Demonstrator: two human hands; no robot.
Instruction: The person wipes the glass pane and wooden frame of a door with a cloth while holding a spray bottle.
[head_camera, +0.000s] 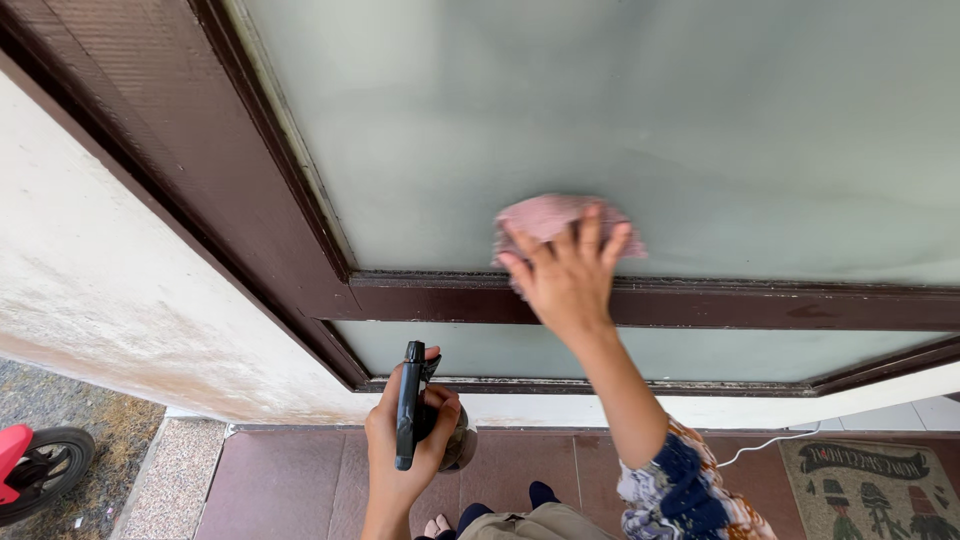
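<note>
My right hand (567, 275) presses a pink cloth (548, 216) flat against the frosted glass pane (640, 120), just above the dark brown crossbar (780, 305) of the frame. My left hand (405, 445) hangs lower, near the bottom rail. It grips a spray bottle (410, 405) with a black trigger head, its body mostly hidden behind the fingers. A patterned sleeve (680, 490) covers my right upper arm.
A dark brown frame post (200, 170) runs along the left of the glass, with a pale plastered wall (90, 290) beyond it. Below lie reddish floor tiles (280, 480), a patterned doormat (875, 490), a white cable (765, 445) and a small red-bodied wheel (40, 465).
</note>
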